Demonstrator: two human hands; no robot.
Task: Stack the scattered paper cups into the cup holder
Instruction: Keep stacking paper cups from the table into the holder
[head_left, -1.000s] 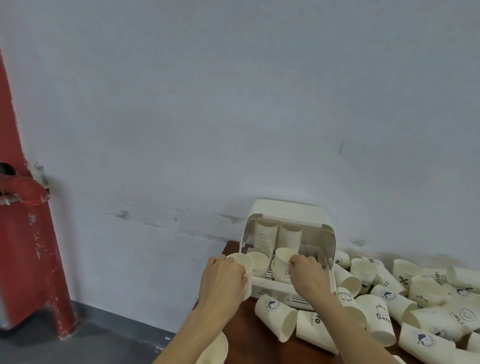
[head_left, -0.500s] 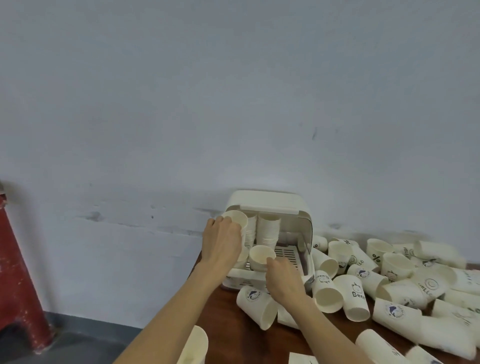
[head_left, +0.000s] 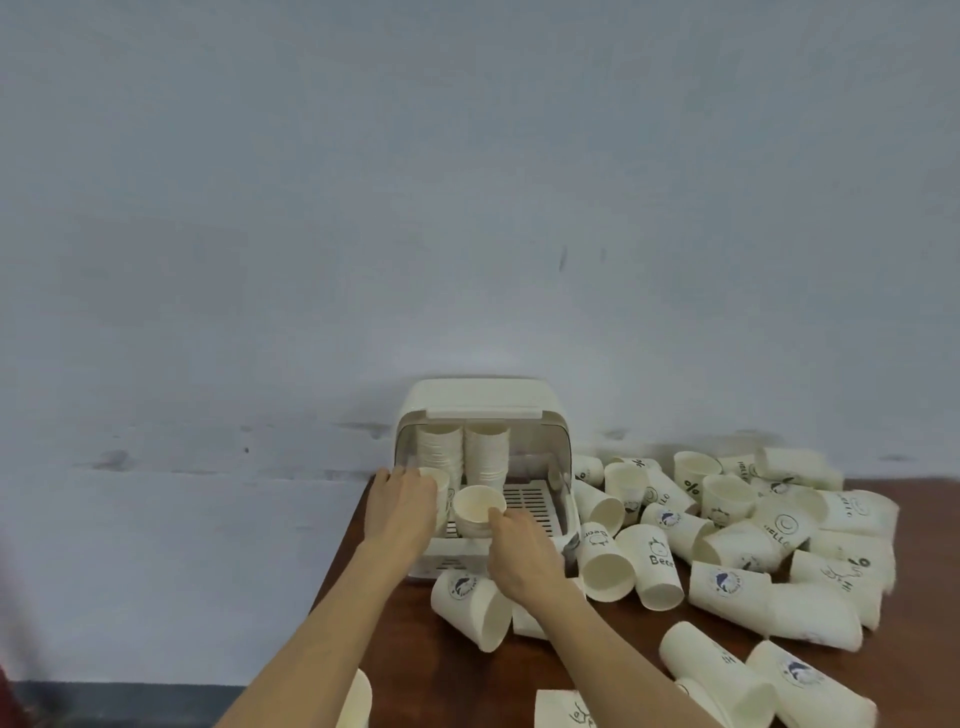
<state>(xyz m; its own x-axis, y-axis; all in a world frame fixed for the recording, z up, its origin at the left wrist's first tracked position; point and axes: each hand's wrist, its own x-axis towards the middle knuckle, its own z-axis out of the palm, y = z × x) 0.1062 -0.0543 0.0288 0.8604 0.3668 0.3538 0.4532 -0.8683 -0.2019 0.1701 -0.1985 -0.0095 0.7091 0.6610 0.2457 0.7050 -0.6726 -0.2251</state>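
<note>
We are standing at a brown table (head_left: 447, 675) that is against a pale wall (head_left: 467, 208). The white cup holder (head_left: 485, 402) is sitting at the far left part of the table, with its front open. Inside it, at the far side, two tall stacks of cups (head_left: 462, 452) are standing next to each other.

Our left hand (head_left: 402, 506) is wrapping its fingers around a paper cup (head_left: 438, 480) at the left side of the holder's opening. Our right hand (head_left: 522, 551) is resting at the near edge of the holder, and its fingertips are touching the rim of a short stack (head_left: 479, 512) that is standing upright on the slotted tray; we cannot tell if it is really gripping this stack.

To the right of the holder, many scattered cups (head_left: 727, 525) are lying on their sides. One more cup (head_left: 470, 605) is lying just near the holder, between our two forearms.
</note>
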